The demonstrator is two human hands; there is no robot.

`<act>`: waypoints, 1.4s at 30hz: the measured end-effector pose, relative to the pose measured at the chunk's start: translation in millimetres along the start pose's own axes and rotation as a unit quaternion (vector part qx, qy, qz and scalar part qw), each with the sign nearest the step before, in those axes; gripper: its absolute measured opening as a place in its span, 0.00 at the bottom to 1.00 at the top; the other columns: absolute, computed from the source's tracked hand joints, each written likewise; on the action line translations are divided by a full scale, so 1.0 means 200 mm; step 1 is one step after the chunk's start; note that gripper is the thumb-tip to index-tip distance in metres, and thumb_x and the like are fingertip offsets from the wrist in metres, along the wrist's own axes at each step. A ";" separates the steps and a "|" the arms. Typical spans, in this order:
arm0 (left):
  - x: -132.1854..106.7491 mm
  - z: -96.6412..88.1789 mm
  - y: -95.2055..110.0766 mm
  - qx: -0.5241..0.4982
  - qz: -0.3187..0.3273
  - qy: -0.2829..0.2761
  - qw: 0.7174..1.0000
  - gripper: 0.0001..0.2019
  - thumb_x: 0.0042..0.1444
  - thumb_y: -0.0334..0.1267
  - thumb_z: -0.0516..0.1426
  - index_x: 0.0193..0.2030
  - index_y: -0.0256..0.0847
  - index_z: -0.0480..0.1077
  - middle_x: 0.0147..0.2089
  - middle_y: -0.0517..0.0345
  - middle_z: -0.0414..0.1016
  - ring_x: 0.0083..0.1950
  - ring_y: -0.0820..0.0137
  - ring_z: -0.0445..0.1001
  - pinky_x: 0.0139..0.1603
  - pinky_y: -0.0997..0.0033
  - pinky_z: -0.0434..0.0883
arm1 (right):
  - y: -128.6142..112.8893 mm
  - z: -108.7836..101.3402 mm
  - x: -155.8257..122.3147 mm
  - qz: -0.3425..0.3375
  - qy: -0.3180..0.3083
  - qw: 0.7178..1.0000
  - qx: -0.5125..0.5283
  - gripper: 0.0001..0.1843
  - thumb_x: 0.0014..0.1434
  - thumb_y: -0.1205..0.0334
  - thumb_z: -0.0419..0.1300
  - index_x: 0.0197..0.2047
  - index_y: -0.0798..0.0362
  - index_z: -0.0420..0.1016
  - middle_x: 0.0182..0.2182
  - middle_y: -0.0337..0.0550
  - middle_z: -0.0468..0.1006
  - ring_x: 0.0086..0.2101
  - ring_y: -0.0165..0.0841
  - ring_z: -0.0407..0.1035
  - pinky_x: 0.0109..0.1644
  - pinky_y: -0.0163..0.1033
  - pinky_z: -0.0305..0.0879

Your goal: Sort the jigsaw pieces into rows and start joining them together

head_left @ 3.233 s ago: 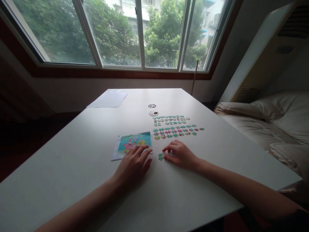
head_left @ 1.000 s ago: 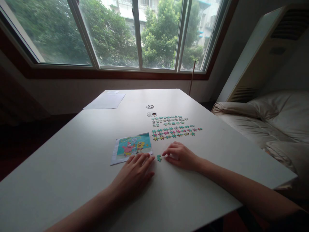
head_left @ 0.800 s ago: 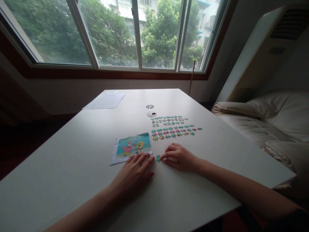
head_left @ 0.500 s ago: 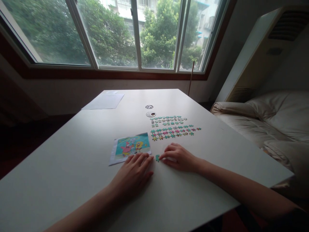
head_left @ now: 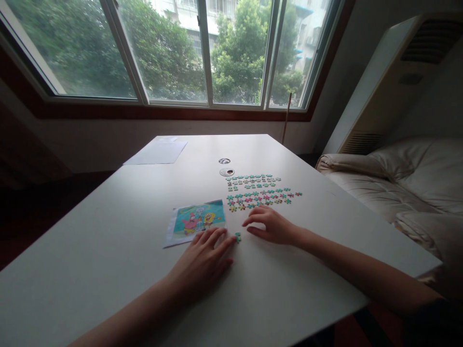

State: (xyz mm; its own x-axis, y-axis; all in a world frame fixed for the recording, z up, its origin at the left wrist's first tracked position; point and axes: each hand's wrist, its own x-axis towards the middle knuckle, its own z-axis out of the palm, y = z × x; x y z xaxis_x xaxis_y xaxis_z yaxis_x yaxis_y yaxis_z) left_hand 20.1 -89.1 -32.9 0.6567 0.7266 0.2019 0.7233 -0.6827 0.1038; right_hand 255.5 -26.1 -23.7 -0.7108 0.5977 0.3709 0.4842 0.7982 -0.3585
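Observation:
A small green cluster of jigsaw pieces (head_left: 238, 237) lies on the white table (head_left: 119, 241) between my two hands. My left hand (head_left: 208, 248) rests palm down with its fingers spread, the index fingertip at the cluster's left edge. Beneath its fingers is the lower right part of a printed cartoon picture (head_left: 197, 219). My right hand (head_left: 267, 224) is just right of the cluster, apart from it, thumb and fingers parted with nothing between them. Beyond it lie rows of loose jigsaw pieces (head_left: 265, 196), mostly green, some pink and yellow.
Two round inserts, one nearer (head_left: 226, 172) and one farther (head_left: 224, 161), sit in the tabletop behind the pieces. White paper (head_left: 155, 152) lies at the far left. A pale sofa (head_left: 365, 178) stands to the right of the table, and a window (head_left: 173, 58) is ahead.
My right hand has come off the green cluster and moved slightly away towards the rows. My left index finger has shifted right to the cluster's edge.

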 end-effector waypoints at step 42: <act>-0.02 -0.01 -0.02 -0.007 -0.017 -0.013 1.000 0.21 0.58 0.40 0.48 0.59 0.47 0.55 0.56 0.48 0.60 0.57 0.56 0.57 0.54 0.51 0.57 | 0.57 0.02 0.78 0.162 -0.151 0.970 -0.105 0.11 0.47 0.66 0.61 0.36 0.53 0.76 0.32 0.42 0.77 0.28 0.28 0.67 0.30 0.30 0.58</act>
State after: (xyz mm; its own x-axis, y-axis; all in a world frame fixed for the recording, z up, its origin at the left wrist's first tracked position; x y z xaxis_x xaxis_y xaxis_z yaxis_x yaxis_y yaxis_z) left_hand 15.3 -89.6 -31.9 0.6373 0.7510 0.1728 0.7424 -0.6585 0.1237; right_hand 198.9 158.0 -9.8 -0.6060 0.7954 -0.0110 0.7773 0.5892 -0.2204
